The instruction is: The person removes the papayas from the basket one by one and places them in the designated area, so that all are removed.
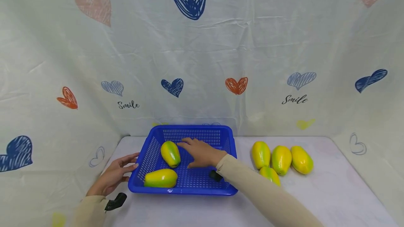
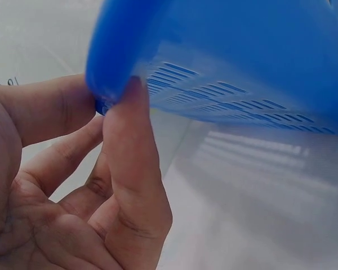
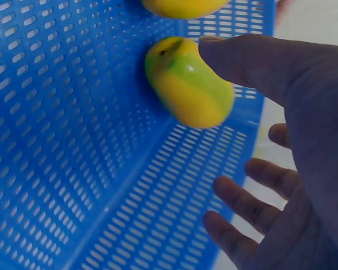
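A blue perforated basket (image 1: 190, 128) stands on the white table and holds two yellow-green papayas. One papaya (image 1: 170, 153) lies near its left wall, the other (image 1: 161, 178) along its front wall. My right hand (image 1: 193, 152) hovers inside the basket with fingers spread and holds nothing. In the right wrist view its thumb (image 3: 231, 56) is right beside the first papaya (image 3: 188, 90). My left hand (image 1: 127, 164) rests against the basket's left rim. In the left wrist view its thumb (image 2: 129, 129) and forefinger touch the rim (image 2: 115, 62).
Several more yellow-green papayas (image 1: 281, 159) lie in a cluster on the table right of the basket. A white cloth printed with hearts and "Smile" hangs behind and at both sides. Bare table lies in front of the basket.
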The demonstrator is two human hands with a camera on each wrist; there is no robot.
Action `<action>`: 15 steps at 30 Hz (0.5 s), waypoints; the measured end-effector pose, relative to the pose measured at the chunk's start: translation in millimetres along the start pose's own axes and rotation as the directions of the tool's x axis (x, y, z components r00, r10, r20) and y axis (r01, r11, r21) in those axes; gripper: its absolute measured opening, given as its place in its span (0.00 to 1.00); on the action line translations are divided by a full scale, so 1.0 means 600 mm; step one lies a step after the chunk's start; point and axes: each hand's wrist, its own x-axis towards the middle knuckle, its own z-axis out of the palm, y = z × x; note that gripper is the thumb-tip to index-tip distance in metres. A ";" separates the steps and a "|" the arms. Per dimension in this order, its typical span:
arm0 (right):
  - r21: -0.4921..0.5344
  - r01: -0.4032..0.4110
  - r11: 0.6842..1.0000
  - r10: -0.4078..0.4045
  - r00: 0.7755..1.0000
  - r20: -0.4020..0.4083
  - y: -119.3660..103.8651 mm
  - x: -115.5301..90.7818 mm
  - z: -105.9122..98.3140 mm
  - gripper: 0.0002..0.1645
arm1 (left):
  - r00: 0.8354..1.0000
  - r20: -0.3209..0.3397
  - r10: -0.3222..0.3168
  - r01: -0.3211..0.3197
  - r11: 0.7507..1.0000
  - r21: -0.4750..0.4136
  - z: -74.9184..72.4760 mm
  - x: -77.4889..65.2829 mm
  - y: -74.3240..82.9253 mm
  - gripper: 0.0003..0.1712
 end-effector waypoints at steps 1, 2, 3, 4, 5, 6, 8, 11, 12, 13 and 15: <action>-0.002 -0.001 1.000 0.001 1.000 0.006 -0.001 0.006 0.004 0.53 | 1.000 0.000 -0.001 0.001 1.000 -0.002 0.001 0.000 0.000 0.38; -0.013 -0.001 1.000 0.001 1.000 0.007 -0.002 0.011 0.008 0.53 | 1.000 0.000 -0.001 0.001 1.000 -0.004 0.002 0.000 0.000 0.38; -0.022 0.003 1.000 -0.003 1.000 0.008 -0.003 0.016 0.011 0.54 | 1.000 0.000 -0.002 0.002 1.000 -0.004 0.003 -0.001 0.000 0.38; -0.030 0.007 1.000 -0.007 1.000 0.011 -0.004 0.021 0.015 0.55 | 1.000 -0.001 -0.002 0.002 1.000 -0.004 0.003 -0.001 0.000 0.38; -0.044 0.014 0.999 -0.014 1.000 0.009 -0.005 0.025 0.018 0.55 | 1.000 -0.001 -0.001 0.001 1.000 -0.004 0.004 -0.002 0.001 0.38; -0.053 0.022 0.998 -0.021 1.000 0.008 -0.006 0.029 0.021 0.55 | 1.000 -0.003 -0.002 0.002 1.000 -0.004 0.004 -0.002 0.001 0.38; -0.072 0.031 0.997 -0.031 1.000 0.006 -0.008 0.038 0.026 0.56 | 1.000 -0.007 -0.004 0.004 1.000 -0.003 0.005 -0.003 0.002 0.37; -0.100 0.042 0.994 -0.042 0.999 0.004 -0.013 0.049 0.031 0.56 | 1.000 -0.007 -0.006 0.006 1.000 -0.004 0.004 -0.004 0.003 0.37; -0.111 0.043 0.993 -0.042 0.999 0.007 -0.014 0.052 0.033 0.57 | 1.000 -0.006 -0.006 0.006 1.000 -0.004 0.004 -0.004 0.003 0.37; -0.122 0.043 0.992 -0.042 0.999 0.008 -0.016 0.056 0.034 0.57 | 1.000 -0.006 -0.006 0.006 1.000 -0.005 0.004 -0.004 0.003 0.37; -0.140 0.047 0.989 -0.045 0.999 0.013 -0.019 0.062 0.038 0.57 | 1.000 -0.007 -0.007 0.007 1.000 -0.005 0.003 -0.004 0.002 0.37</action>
